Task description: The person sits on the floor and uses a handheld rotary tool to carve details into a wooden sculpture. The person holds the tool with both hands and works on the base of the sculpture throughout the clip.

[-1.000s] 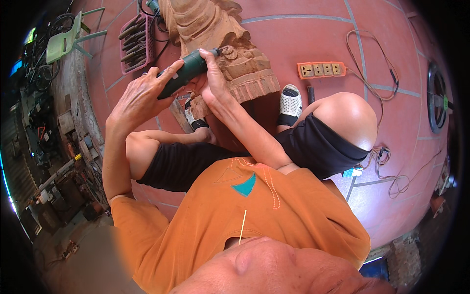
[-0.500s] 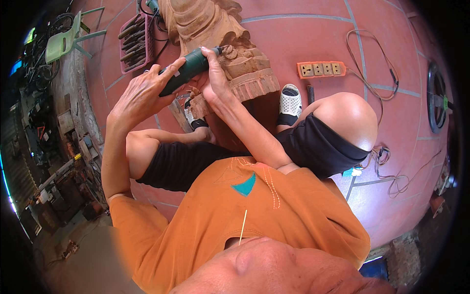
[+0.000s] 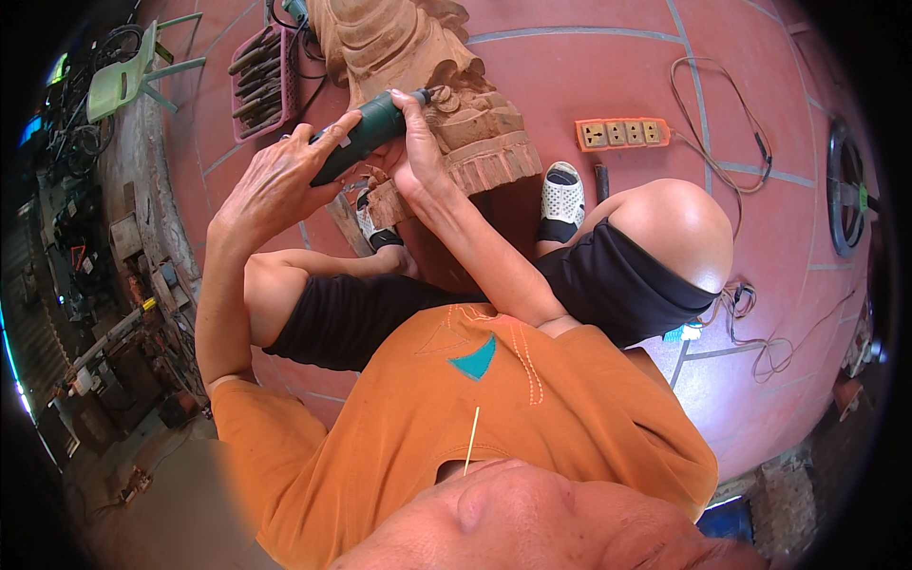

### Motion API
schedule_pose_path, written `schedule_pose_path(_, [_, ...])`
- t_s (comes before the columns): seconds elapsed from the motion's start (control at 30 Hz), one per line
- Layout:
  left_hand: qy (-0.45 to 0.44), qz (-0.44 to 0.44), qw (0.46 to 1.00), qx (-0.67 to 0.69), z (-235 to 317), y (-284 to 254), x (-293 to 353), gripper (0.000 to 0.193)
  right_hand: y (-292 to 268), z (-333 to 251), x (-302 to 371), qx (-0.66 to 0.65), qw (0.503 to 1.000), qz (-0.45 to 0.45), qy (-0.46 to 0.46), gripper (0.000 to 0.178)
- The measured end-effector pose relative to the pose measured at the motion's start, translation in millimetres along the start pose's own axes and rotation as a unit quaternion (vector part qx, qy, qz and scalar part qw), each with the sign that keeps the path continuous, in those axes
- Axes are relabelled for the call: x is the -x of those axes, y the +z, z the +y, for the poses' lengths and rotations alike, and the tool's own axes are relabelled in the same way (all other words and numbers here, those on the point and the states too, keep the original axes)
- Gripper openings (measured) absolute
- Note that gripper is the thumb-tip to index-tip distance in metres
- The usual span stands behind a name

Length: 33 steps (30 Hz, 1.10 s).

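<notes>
A carved wooden statue (image 3: 399, 47) lies before me, with its ridged base (image 3: 494, 157) toward my feet. Both hands are on a dark green die grinder (image 3: 366, 136), whose tip meets the carving close to the base. My left hand (image 3: 280, 180) is wrapped round the rear of the grinder's body. Around its front end closes my right hand (image 3: 415, 152), thumb on top beside the tip; some of those fingers are hidden behind the tool and wrist.
A pink basket of chisels (image 3: 261, 85) stands at the far left, near a green chair (image 3: 123, 76). An orange power strip (image 3: 622, 134) with a cable lies on the tiles right of the statue. My white shoes (image 3: 562, 201) flank the wood. Further right is a dark wheel (image 3: 844, 190).
</notes>
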State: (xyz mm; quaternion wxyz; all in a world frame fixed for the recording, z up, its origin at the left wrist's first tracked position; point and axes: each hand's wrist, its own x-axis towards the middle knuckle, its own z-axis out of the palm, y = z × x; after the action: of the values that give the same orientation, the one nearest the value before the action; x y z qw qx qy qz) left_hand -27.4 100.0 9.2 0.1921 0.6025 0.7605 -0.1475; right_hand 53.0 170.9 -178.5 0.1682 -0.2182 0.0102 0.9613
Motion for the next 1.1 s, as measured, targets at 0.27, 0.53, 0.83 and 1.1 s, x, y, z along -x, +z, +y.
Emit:
schedule_pose_path(0.27, [-0.014, -0.005, 1.000, 0.006, -3.0, 3.8, 0.6, 0.086, -0.9, -1.0, -0.4, -0.004, 1.000, -0.006, 0.010, 0.040])
schedule_pose_path(0.53, [-0.008, -0.002, 1.000, 0.005, -2.5, 2.2, 0.3, 0.086, 1.9, -1.7, 1.9, -0.018, 1.000, -0.005, -0.001, 0.039])
schedule_pose_path(0.83, [-0.008, 0.002, 1.000, 0.000, -1.6, 3.7, 0.6, 0.086, 1.4, -2.2, 2.2, -0.013, 1.000, -0.002, -0.001, 0.040])
schedule_pose_path(1.1, [-0.009, -0.003, 1.000, 0.005, -1.7, 2.3, 1.3, 0.086, 0.3, -1.1, 2.8, -0.008, 1.000, -0.006, -0.002, 0.040])
